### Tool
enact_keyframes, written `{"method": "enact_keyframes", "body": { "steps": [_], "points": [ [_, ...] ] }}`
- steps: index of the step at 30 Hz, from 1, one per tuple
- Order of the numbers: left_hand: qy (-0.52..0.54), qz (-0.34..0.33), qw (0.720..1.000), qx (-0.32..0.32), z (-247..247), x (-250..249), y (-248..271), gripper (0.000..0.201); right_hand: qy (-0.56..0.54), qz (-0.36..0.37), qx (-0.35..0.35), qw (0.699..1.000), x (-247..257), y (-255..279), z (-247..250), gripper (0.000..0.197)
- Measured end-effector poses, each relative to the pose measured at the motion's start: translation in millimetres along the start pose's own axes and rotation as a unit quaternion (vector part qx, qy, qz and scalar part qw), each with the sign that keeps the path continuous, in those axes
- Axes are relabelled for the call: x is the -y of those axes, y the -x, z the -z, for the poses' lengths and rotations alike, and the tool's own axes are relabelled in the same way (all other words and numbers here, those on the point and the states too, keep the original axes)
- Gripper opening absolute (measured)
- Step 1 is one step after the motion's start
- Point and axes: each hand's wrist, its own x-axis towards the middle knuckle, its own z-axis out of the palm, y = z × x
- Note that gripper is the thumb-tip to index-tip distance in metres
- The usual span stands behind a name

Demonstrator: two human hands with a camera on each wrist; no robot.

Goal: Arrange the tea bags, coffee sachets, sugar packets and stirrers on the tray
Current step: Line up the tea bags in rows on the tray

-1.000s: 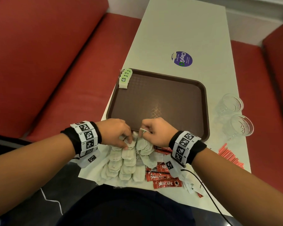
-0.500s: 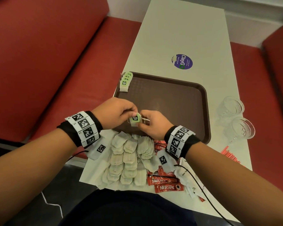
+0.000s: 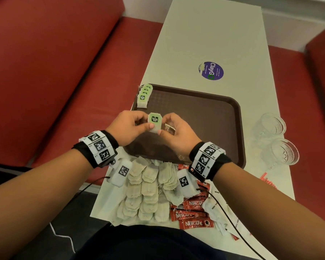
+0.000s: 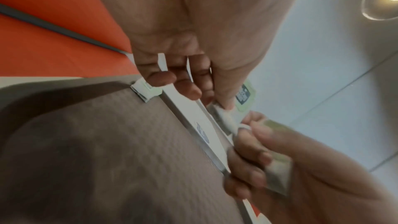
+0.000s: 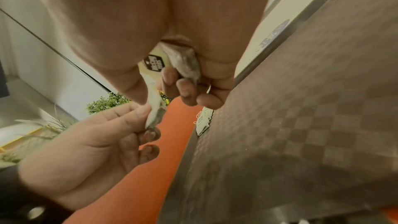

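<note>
Head view, green-tagged tea bag (image 3: 154,122), pale pouch, upright

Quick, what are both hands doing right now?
Left hand: pinching the tea bag above the tray.
Right hand: pinching the same tea bag, more tea bags tucked in its fingers.

Café: red booth seats (image 3: 54,76), table (image 3: 204,34).

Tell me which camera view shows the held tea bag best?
The head view: the tea bag faces it whole, pinched between both hands. The left wrist view shows only its label edge; the right wrist view shows it partly, behind fingers.
</note>
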Motion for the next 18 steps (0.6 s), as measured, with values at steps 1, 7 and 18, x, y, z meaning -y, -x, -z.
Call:
{"method": "enact_keyframes", "body": {
  "steps": [1,7,18],
  "points": [
    [0.003,0.023,1.000,-0.020,2.3,5.0,-7.2,0.009,-0.018,-0.008,-0.001,1.000,-0.3,0.0,-0.1,0.020],
    [-0.072,0.168,0.972,-0.147,23.5,33.7,-66.4,0.015,-0.078,-0.046,-0.031,0.995,-0.9,-3.3,5.3,0.014],
    [-0.179,0.278,0.935,-0.127,19.3,30.3,-117.2,0.034,-0.086,-0.077,-0.028,0.993,-9.6,-7.3,11.8,0.006]
  ]
}}
